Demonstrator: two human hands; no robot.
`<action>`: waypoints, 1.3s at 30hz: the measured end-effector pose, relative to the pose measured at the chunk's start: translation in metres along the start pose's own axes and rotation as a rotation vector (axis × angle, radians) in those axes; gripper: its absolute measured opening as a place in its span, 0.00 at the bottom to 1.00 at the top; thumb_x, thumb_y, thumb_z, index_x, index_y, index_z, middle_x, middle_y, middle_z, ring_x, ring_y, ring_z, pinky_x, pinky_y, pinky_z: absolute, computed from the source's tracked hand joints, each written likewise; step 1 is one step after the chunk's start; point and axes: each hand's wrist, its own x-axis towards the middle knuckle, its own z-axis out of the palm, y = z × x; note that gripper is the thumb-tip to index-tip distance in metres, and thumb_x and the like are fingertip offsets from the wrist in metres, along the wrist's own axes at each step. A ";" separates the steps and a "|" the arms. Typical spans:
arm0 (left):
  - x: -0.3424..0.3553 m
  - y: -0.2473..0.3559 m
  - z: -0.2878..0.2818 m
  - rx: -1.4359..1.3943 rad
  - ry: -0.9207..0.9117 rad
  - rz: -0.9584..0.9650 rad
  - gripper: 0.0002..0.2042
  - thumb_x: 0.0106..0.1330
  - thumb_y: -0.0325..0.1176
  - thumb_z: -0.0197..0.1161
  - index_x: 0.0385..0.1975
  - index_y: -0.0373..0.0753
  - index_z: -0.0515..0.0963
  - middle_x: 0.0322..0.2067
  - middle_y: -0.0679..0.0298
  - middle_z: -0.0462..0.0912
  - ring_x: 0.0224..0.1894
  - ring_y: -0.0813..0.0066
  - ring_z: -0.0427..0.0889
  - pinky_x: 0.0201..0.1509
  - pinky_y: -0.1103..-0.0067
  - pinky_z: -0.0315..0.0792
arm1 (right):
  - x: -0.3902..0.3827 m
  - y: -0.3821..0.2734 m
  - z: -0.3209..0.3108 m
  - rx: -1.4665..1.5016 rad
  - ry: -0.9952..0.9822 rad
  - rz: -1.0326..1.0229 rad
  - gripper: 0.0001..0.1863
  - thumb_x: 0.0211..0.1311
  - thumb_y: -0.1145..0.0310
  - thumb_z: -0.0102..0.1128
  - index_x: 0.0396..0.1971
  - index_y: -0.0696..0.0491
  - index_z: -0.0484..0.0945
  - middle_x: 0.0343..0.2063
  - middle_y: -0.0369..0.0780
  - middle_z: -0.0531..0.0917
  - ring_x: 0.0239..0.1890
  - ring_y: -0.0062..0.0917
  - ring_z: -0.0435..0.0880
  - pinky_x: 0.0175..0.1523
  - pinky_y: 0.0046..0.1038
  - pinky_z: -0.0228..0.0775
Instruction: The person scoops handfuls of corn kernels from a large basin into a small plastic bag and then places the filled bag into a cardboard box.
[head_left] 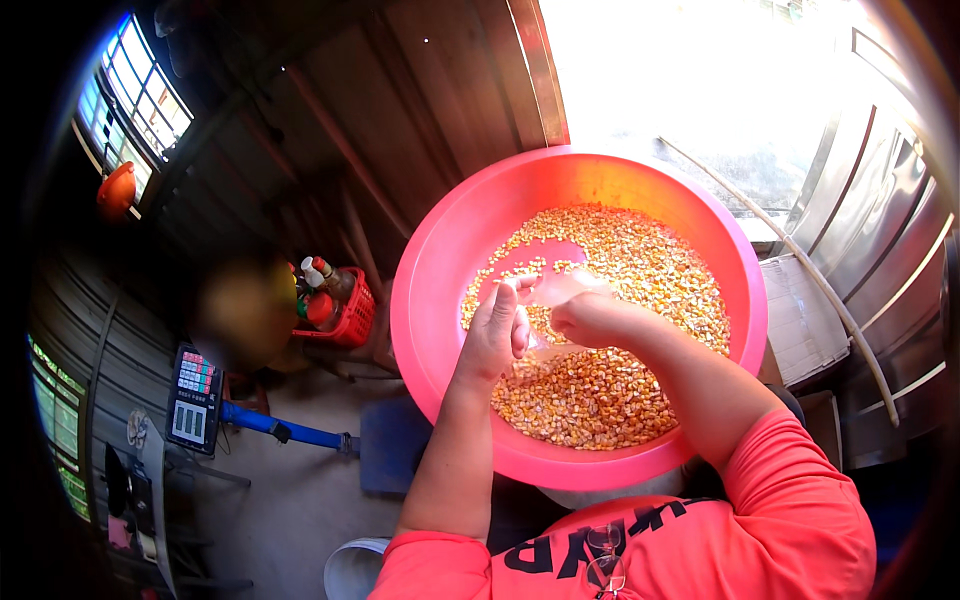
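Observation:
A large pink plastic tub [425,300] holds loose yellow and orange corn kernels [630,390]. Over it, my left hand [497,330] has its thumb up and fingers curled on thin translucent plastic [555,290], which looks like a bag. Just right of it, my right hand [585,318] is closed at the same plastic, knuckles upward; its fingertips are hidden. More see-through material lies below the hands, over the corn, its shape unclear.
A red basket of bottles [350,320] stands left of the tub. A scale display [193,395] on a blue post, with platform [390,450], is farther left. A white bucket [350,565] sits below. Cardboard [805,320] and a long pale stick [760,215] lean at right.

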 end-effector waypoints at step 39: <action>0.006 -0.005 -0.010 0.003 0.364 -0.025 0.22 0.69 0.47 0.43 0.47 0.32 0.67 0.15 0.72 0.65 0.15 0.87 0.65 0.19 0.89 0.62 | -0.019 -0.007 -0.017 0.484 -0.447 -0.342 0.04 0.51 0.70 0.56 0.28 0.51 0.77 0.19 0.30 0.76 0.21 0.13 0.71 0.25 0.20 0.64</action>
